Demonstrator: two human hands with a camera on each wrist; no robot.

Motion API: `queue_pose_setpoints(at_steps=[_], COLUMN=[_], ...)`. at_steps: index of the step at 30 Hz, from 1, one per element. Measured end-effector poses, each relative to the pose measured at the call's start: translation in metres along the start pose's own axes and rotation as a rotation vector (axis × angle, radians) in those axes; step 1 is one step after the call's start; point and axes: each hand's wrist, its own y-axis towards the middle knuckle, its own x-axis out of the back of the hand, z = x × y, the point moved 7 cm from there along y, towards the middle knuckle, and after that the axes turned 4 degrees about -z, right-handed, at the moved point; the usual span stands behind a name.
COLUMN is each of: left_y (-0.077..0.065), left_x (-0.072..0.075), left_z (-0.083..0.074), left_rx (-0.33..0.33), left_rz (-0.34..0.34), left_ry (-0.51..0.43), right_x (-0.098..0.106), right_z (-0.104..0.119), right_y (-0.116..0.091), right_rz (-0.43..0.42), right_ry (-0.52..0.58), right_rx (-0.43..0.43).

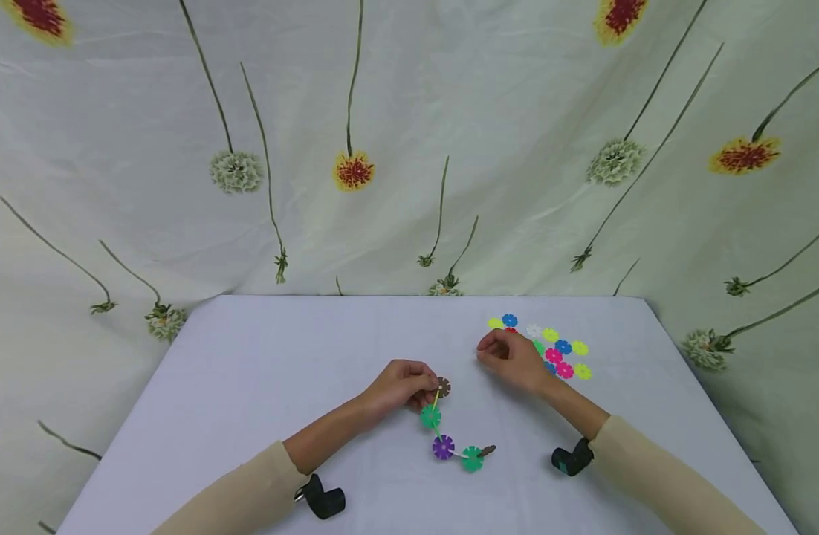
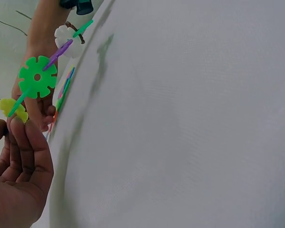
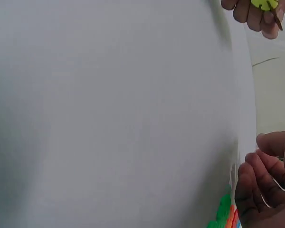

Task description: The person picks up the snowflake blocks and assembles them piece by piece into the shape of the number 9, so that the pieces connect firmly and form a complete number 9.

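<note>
A chain of interlocking notched plastic discs hangs from my left hand [image 1: 404,386], whose fingers and thumb pinch its upper end near a brown disc [image 1: 444,387]. Down the chain come a green disc [image 1: 431,417], a purple disc [image 1: 443,447] and another green disc [image 1: 473,459], with a brown disc [image 1: 488,450] edge-on at the tail. In the left wrist view, a yellow disc [image 2: 13,108] shows right at the fingertips, and a white disc [image 2: 69,42] farther along. My right hand [image 1: 513,360] hovers beside the loose discs, fingers loosely bent, with nothing visible between them.
Loose discs in yellow, blue, pink, green and white, such as a pink disc [image 1: 565,370], lie at the back right of the white table [image 1: 282,357]. Behind the table hangs a flower-print cloth [image 1: 409,89]. Black devices [image 1: 324,499] are strapped at both wrists.
</note>
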Motion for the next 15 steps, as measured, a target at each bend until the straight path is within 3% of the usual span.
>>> queue_pose_setpoints(at_steps=[8, 15], left_y=[-0.003, -0.006], left_x=[0.002, 0.003], left_z=[0.001, -0.001], left_rx=[0.007, 0.003], left_rz=[0.001, 0.009], left_ry=[0.002, -0.003], right_x=[0.019, 0.023], right_z=[-0.013, -0.019], right_y=[0.022, 0.035], right_rz=[-0.136, -0.127], right_ry=[-0.335, -0.420], right_rx=[-0.009, -0.063])
